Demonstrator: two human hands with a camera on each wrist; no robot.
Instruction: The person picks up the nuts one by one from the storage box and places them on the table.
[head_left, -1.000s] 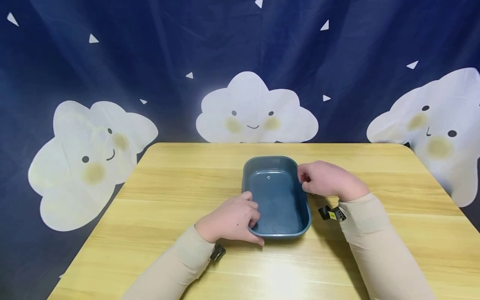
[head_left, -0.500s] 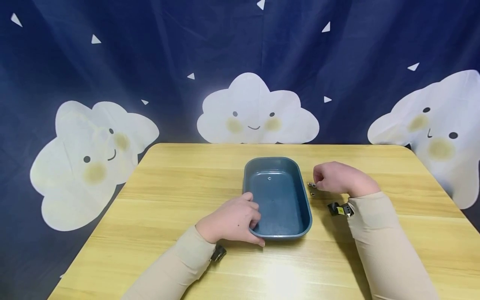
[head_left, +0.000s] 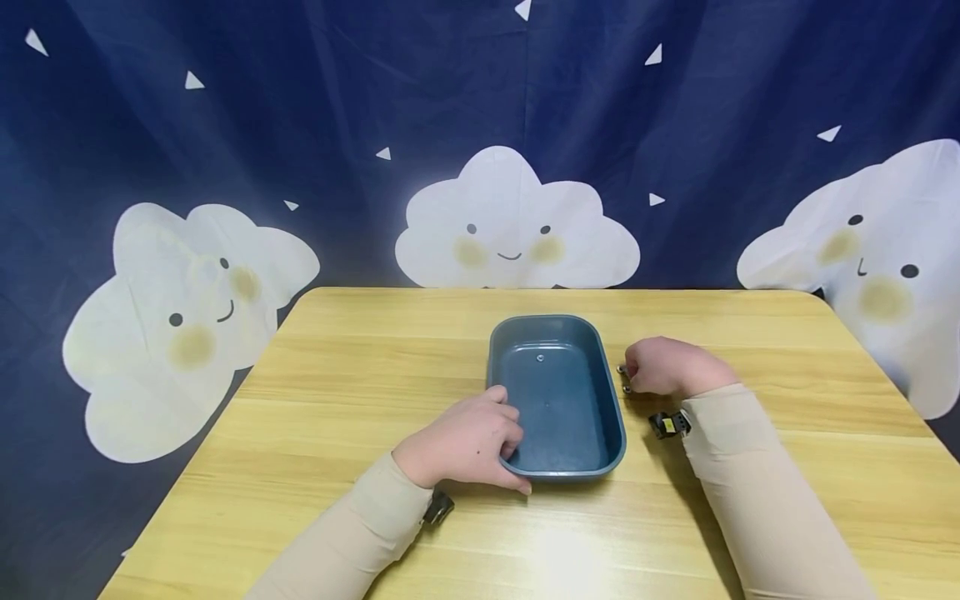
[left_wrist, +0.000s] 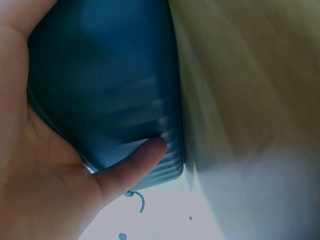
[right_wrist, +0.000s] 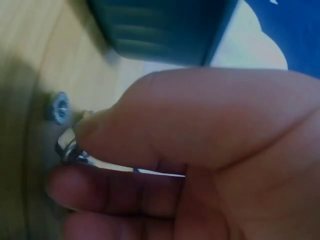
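Note:
A dark blue rectangular bin (head_left: 551,473) stands on the table. My left hand (head_left: 468,437) grips its near left corner, thumb (left_wrist: 135,167) on the outside and fingers curled over the rim. Just right of the bin, my right hand (head_left: 671,367) is down close to the tabletop. In the right wrist view its thumb and index finger pinch a small shiny metal nut (right_wrist: 72,150), partly hidden by the fingertips. Beside it sits a flanged nut (right_wrist: 60,108). Inside the bin, toward its far end, lies another small metal piece (head_left: 540,358).
The wooden table (head_left: 360,350) runs back to a dark blue curtain (head_left: 337,100) printed with white clouds. Small metal nuts (head_left: 627,388) lie between the bin's right wall and my right hand. A black wrist camera (head_left: 667,425) sits under the right cuff.
My right hand has left the bin's right rim, moved rightward, then lowered slightly toward the nuts and closed its fingers on one. The left hand and the bin have stayed put.

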